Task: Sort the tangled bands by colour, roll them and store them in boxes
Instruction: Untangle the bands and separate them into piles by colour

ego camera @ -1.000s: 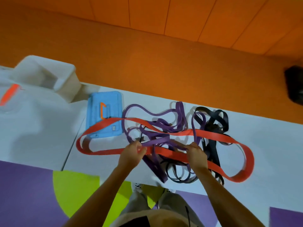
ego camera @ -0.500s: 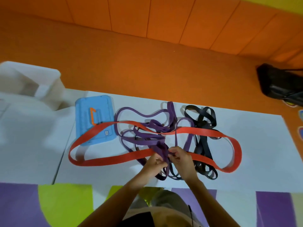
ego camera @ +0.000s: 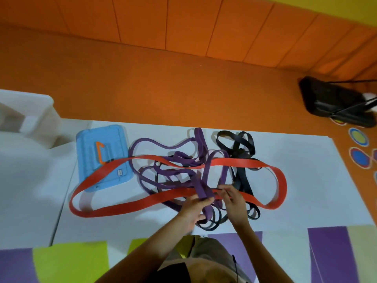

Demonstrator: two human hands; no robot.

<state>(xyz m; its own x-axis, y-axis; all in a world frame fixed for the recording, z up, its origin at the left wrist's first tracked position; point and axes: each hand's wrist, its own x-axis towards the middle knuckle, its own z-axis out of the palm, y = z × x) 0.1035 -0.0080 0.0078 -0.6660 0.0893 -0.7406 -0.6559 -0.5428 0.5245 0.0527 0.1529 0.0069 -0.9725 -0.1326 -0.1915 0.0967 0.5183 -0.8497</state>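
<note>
Head view: tangle point(ego camera: 173, 172) sits mid-table point(ego camera: 306, 190), blue box point(ego camera: 98, 160) just left.
Left hand point(ego camera: 193, 209): fingers wrapped round the wide purple band point(ego camera: 201, 188).
Right hand point(ego camera: 234, 203): pinching a strand point(ego camera: 223, 174), looks purple, hard to tell.
Red band point(ego camera: 122, 205): loops round the whole knot, so feed purple out loop by loop, no yanking.

White table point(ego camera: 295, 180) across the middle, with a seam down its left part. Beyond it, orange floor point(ego camera: 163, 88) up to orange wall panels point(ego camera: 183, 21). Far right on the floor, a black bag point(ego camera: 330, 105) with thin straps; just below it, round coloured stickers point(ego camera: 358, 137). Along the near edge, purple panels point(ego camera: 328, 254) and lime-green panels point(ego camera: 71, 262).
</note>
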